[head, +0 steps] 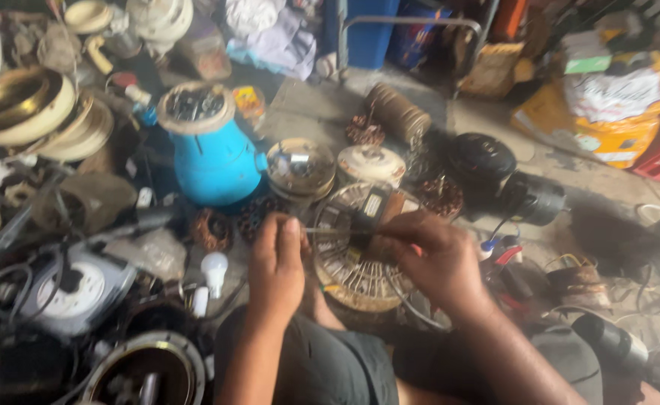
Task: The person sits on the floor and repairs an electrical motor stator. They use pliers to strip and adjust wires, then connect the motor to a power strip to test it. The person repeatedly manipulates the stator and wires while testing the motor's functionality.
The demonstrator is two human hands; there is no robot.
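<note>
Both hands are up close together right over the lap, which makes sense since whatever's being worked on is tiny. The left hand (277, 266) is pinched shut, thumb and fingers nipping one end of a thin wire (330, 232), and the right hand (429, 255) is curled closed on the other end, so the wire runs taut and nearly level between them. Can't tell if the right hand has a small tool in there too, it's too blurry.

Directly under the wire sits a round ribbed motor housing (356, 270), pale and slotted, resting on the floor just past the knees, with a dark boxy part (371, 206) on its far edge. Looks like it's parked there so the wire end stays within reach of it.

Around that it's a proper pile. A white bulb (214, 266) lies just left of the left hand, a blue pump body (213, 157) stands further back on the left, and a shiny domed cover (300, 166) sits beside a cream one (371, 163). A black motor (495, 176) lies off to the right, well apart from the hands. Copper-wound coils (211, 229) are scattered between, all on the concrete floor (315, 109).
</note>
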